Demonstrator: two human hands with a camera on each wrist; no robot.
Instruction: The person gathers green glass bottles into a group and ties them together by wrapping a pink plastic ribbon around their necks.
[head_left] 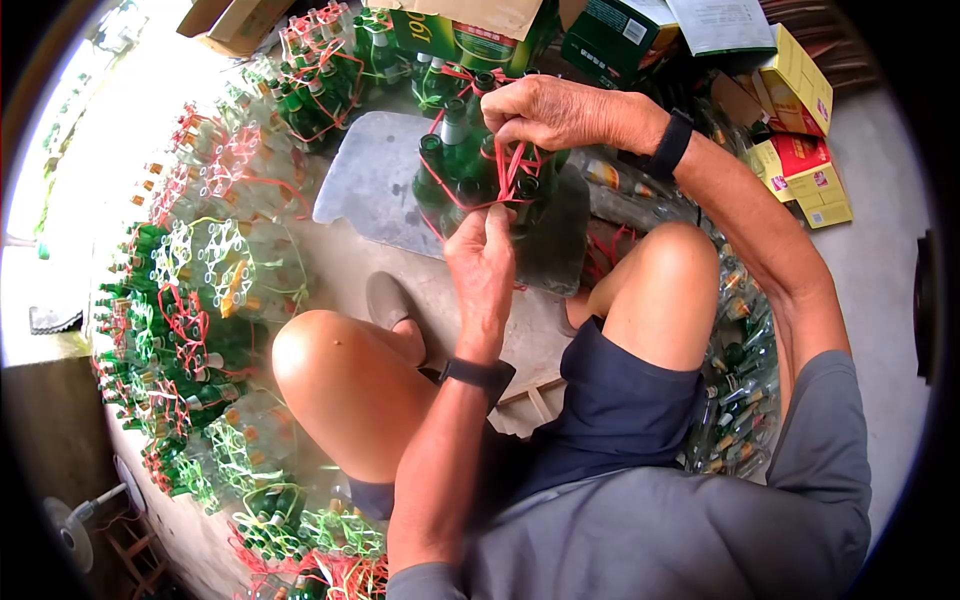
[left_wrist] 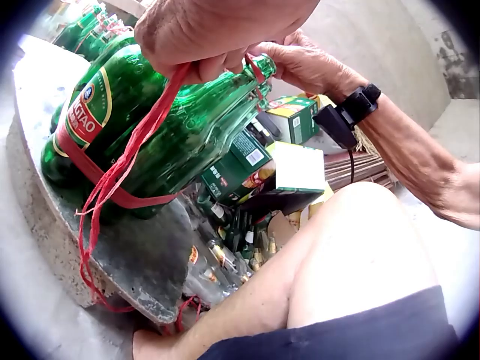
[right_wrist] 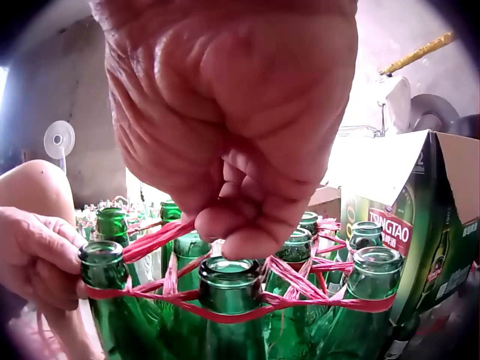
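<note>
A bundle of green glass beer bottles (head_left: 455, 158) stands on a grey board, their necks laced together with red plastic twine (right_wrist: 161, 240). Another band of it wraps the bottle bodies in the left wrist view. Over the bottle tops, my right hand (head_left: 555, 112) pinches twine strands with curled fingers. My left hand (head_left: 480, 260) grips twine at the near side of the bundle, beside a bottle neck (right_wrist: 105, 266). Loose red strands (left_wrist: 120, 176) hang below it in the left wrist view.
The grey board (head_left: 365, 170) lies between my feet. Tied bundles of green and clear bottles (head_left: 185, 330) fill the left side. Cardboard boxes (head_left: 800, 175) stand at the back and right, with loose bottles (head_left: 740, 400) beside my right leg. A fan (head_left: 75, 530) stands at lower left.
</note>
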